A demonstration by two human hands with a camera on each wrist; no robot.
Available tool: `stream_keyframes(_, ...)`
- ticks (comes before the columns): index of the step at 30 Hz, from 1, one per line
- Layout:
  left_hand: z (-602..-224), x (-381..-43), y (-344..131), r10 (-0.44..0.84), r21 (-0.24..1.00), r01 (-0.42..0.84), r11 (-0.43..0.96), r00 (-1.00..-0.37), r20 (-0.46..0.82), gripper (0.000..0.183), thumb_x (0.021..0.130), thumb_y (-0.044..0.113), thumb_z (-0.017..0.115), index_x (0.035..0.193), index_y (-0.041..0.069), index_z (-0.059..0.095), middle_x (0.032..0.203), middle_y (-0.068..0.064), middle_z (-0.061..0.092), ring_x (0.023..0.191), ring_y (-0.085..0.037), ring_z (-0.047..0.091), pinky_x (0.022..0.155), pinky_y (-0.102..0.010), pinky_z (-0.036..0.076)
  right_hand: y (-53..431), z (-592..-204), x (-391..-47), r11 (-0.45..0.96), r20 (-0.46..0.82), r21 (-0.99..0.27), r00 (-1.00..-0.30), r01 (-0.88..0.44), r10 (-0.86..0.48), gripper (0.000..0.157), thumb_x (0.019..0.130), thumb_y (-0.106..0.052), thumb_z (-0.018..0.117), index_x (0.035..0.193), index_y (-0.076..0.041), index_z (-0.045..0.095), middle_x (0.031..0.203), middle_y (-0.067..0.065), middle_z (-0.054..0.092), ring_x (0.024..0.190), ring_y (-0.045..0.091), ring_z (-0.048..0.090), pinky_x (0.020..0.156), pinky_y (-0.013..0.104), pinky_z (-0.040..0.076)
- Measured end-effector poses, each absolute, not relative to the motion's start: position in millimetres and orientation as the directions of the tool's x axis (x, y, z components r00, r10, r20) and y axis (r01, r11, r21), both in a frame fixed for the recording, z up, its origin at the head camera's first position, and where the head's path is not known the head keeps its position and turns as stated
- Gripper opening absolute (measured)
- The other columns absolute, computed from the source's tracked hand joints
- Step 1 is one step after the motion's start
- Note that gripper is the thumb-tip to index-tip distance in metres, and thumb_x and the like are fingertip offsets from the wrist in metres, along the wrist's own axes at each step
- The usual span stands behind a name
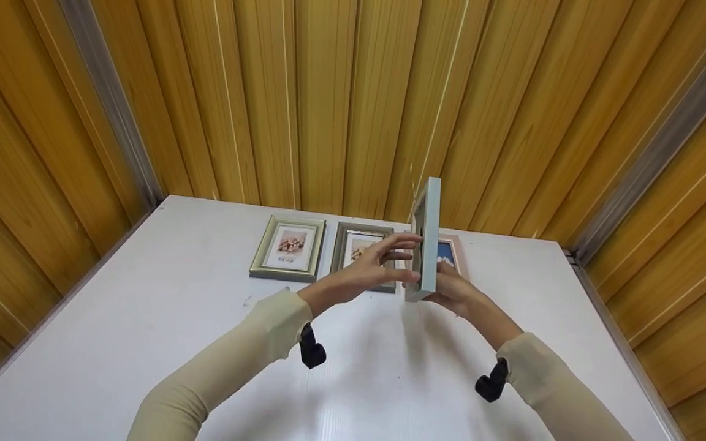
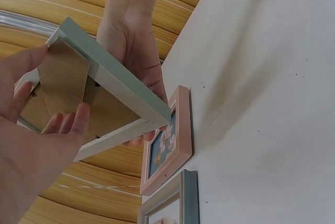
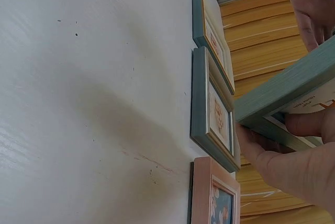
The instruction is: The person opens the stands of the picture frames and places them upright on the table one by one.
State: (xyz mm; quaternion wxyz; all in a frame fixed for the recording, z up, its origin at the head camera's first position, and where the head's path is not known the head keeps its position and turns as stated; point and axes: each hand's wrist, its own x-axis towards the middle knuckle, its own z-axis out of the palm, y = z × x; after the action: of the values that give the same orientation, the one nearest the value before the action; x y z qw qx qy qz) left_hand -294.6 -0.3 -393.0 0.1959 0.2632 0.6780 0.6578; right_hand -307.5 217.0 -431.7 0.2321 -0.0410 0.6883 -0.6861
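Observation:
A pale blue-green picture frame stands upright above the white tabletop, edge-on in the head view. The right hand grips it, with its thumb on the front and its fingers wrapped around the edge. On the brown backing is a folded stand flap. The left hand holds the back side, its thumb at one edge of this flap and its fingertips at the lower end.
Lying on the white table along its far edge are a gold frame, a grey-brown frame and a pink frame, partly hidden behind the right hand. Wood-patterned panels enclose the back and sides.

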Motion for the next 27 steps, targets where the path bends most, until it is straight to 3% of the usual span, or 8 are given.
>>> stream_keyframes(3,-394.2,-293.5,0.2,0.626,0.991,0.130,-0.017,-0.772,0.112,0.069,0.090,0.012,0.074,0.151,0.028,0.045,0.157,-0.005,0.041,0.143,-0.025,0.042,0.114,-0.049,0.044,214.6,-432.0,-306.3,0.022,-0.243,-0.966,-0.885,0.256,-0.397,0.082,0.103,-0.014,0.058,0.163,-0.006,0.003,0.166,0.030,0.015,0.151,0.050,0.024,0.123,0.066,0.019)
stream_keyframes(9,-395.2,-292.0,-0.3,0.621,0.989,0.149,-0.010,-0.774,0.123,0.070,0.089,0.006,0.075,0.150,0.023,0.045,0.154,-0.008,0.043,0.140,-0.025,0.047,0.113,-0.045,0.047,212.9,-432.6,-305.2,0.027,-0.261,-0.962,-0.886,0.272,-0.384,0.077,0.103,-0.012,0.055,0.163,-0.002,0.007,0.165,0.029,0.019,0.152,0.048,0.023,0.123,0.065,0.020)
stream_keyframes(14,-395.4,-291.5,-2.2,0.627,0.993,0.113,0.013,-0.775,0.081,0.072,0.088,0.005,0.077,0.151,0.018,0.045,0.154,-0.007,0.045,0.142,-0.026,0.047,0.111,-0.041,0.049,215.4,-433.5,-303.9,0.049,-0.258,-0.965,-0.891,0.259,-0.373,0.073,0.102,-0.011,0.057,0.161,0.000,0.015,0.160,0.027,0.030,0.149,0.045,0.032,0.123,0.062,0.024)
stream_keyframes(19,-395.4,-288.9,-5.0,0.612,0.991,0.104,0.086,-0.790,0.030,0.069,0.090,0.014,0.076,0.152,0.017,0.046,0.154,-0.007,0.050,0.144,-0.027,0.046,0.113,-0.047,0.046,217.4,-435.0,-302.3,0.056,-0.234,-0.971,-0.895,0.231,-0.379,0.071,0.102,-0.012,0.058,0.160,0.001,0.019,0.157,0.027,0.033,0.145,0.043,0.038,0.122,0.063,0.026)
stream_keyframes(23,-391.6,-289.9,-11.3,0.634,0.955,0.236,0.178,-0.770,0.072,0.064,0.091,0.013,0.069,0.151,0.010,0.049,0.150,-0.013,0.054,0.140,-0.029,0.051,0.112,-0.043,0.048,218.8,-436.1,-301.4,0.074,-0.256,-0.966,-0.901,0.246,-0.350,0.066,0.105,-0.013,0.053,0.159,-0.001,0.018,0.156,0.029,0.034,0.141,0.042,0.044,0.121,0.059,0.031)
stream_keyframes(27,-385.2,-294.8,-20.4,0.677,0.857,0.443,0.263,-0.718,0.163,0.059,0.086,0.004,0.063,0.145,0.000,0.054,0.138,-0.020,0.062,0.127,-0.030,0.059,0.106,-0.040,0.052,222.7,-438.2,-300.5,0.077,-0.247,-0.969,-0.899,0.235,-0.360,0.066,0.105,-0.012,0.053,0.160,-0.007,0.018,0.144,0.022,0.046,0.124,0.028,0.057,0.116,0.052,0.040)
